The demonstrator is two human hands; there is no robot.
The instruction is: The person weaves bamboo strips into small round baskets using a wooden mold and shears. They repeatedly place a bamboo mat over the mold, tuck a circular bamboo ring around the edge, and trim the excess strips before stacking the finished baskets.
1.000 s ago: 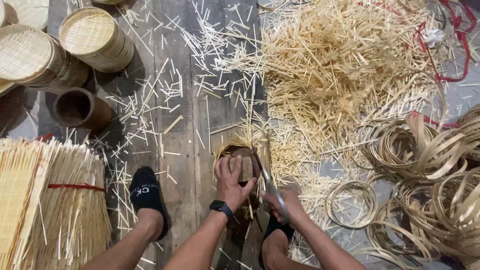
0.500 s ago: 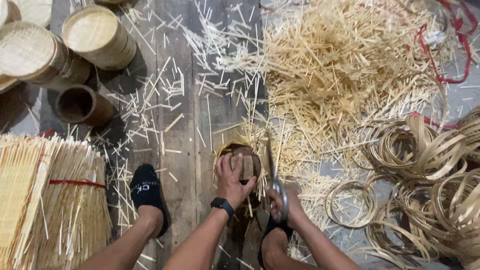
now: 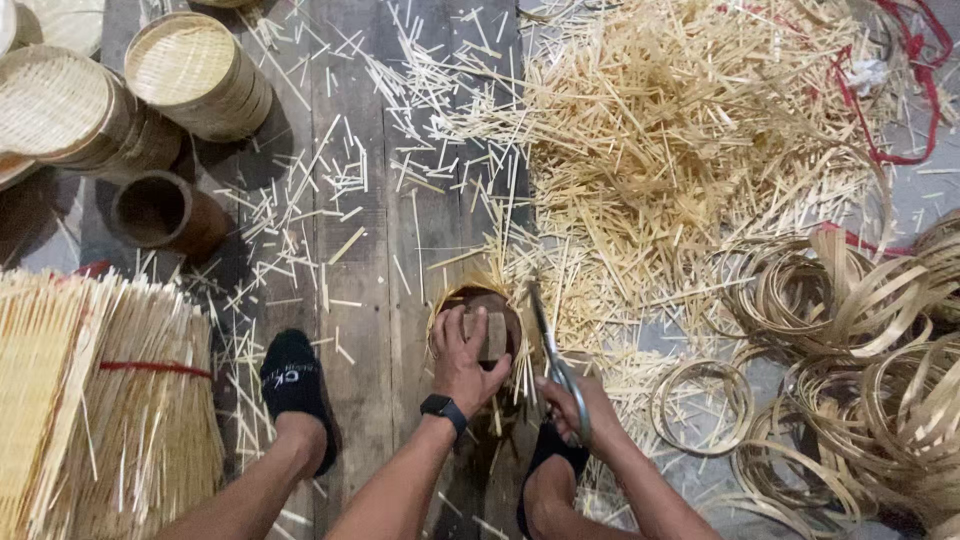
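Swung upright since a second ago: scissors (image 3: 555,350), then lying low across the right hand, now with blades pointing up along the right edge of the small round bamboo frame (image 3: 480,300). Left hand unchanged on top; head view nearly unmoved.

Spread widest, upper right: heap of cut bamboo slivers (image 3: 680,150), with loose offcuts (image 3: 310,200) strewn over the dark floorboards (image 3: 380,250).
Filling the right edge: tangle of coiled bamboo hoops (image 3: 880,380), one single hoop (image 3: 700,405) lying nearer the hands.
Lower left: tied bundle of long bamboo strips (image 3: 100,420), bound by a red band.
Upper left: stacked finished woven baskets (image 3: 190,70), and below them a dark open cylinder (image 3: 160,212).
Bottom: two feet in black socks (image 3: 292,385), apart, the frame between them.

Left hand (image 3: 465,360) pressed down flat on a small wooden block (image 3: 488,335) set inside the frame, fingers curled over its near rim, watch on the wrist.
Right hand (image 3: 580,410) closed through the scissor handles; blades close together, whether fully closed or biting a strip cannot be told.

Judged by the look of it: frame rim formed and strips standing around it, several ends sticking out untrimmed on the right and near side; trimming under way, not finished. Many hoops and strips untouched, few baskets done.
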